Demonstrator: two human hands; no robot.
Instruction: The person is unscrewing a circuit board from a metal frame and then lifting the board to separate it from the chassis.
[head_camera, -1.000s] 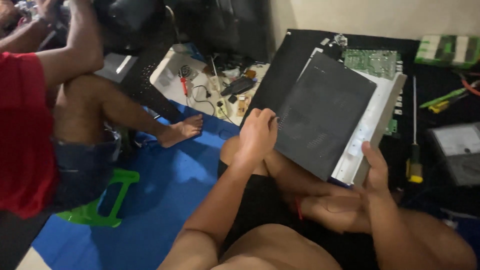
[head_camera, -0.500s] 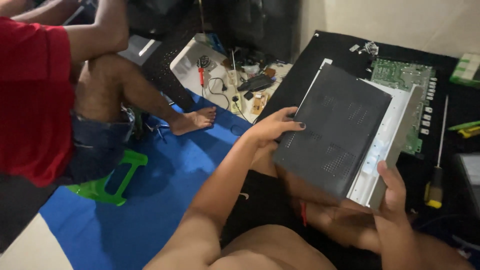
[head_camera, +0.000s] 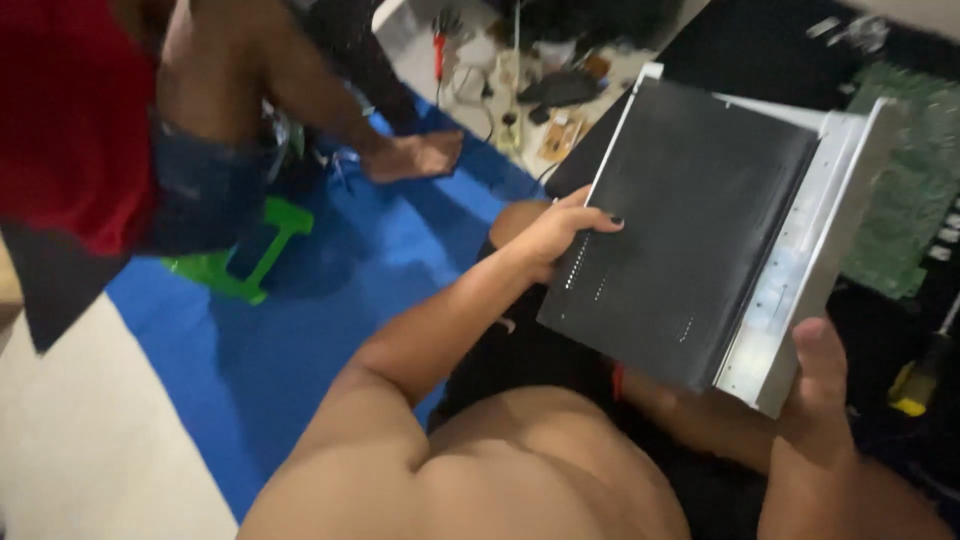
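Note:
I hold a flat black metal casing (head_camera: 690, 250) with a silver side panel (head_camera: 800, 270), tilted over my lap. My left hand (head_camera: 560, 235) grips its left edge, fingers curled onto the black top. My right hand (head_camera: 825, 395) supports the lower right corner of the silver side, thumb up along the edge. Rows of small vent holes show on the black cover near my left hand.
A green circuit board (head_camera: 905, 210) lies on a black mat to the right, with a yellow-handled screwdriver (head_camera: 925, 365) beside it. Another person in a red shirt (head_camera: 70, 120) sits at left, foot (head_camera: 415, 155) on the blue mat (head_camera: 300, 320). Green stool (head_camera: 250, 260), tray of tools (head_camera: 510, 75) ahead.
The view has swung down and closer. The casing sits nearer my body, and my left hand has shifted from the top onto the casing's left edge.

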